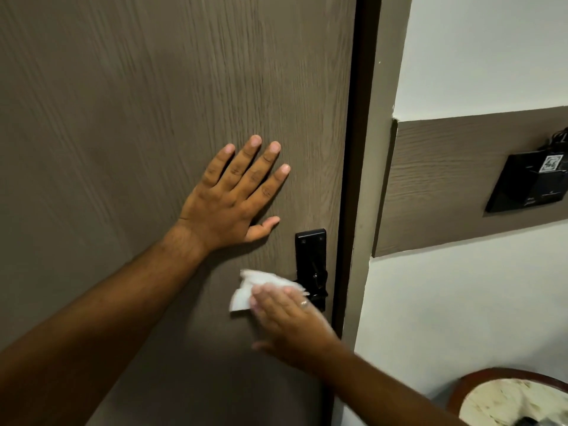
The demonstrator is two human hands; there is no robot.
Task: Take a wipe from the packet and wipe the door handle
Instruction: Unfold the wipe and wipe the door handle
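Observation:
A black lock plate with the door handle (311, 259) is mounted near the right edge of the brown wooden door (153, 118). My right hand (285, 318) presses a white wipe (252, 289) over the handle's lever, which the wipe and fingers mostly hide; the hand is blurred. A ring shows on one finger. My left hand (236, 198) lies flat on the door, fingers spread, up and left of the lock plate, holding nothing. The wipe packet is out of view.
The dark door frame (353, 179) runs down right of the handle. On the wall to the right hangs a black card-holder panel (528, 182) on a brown band. A round table (479, 392) with a marble-like top sits at the bottom right.

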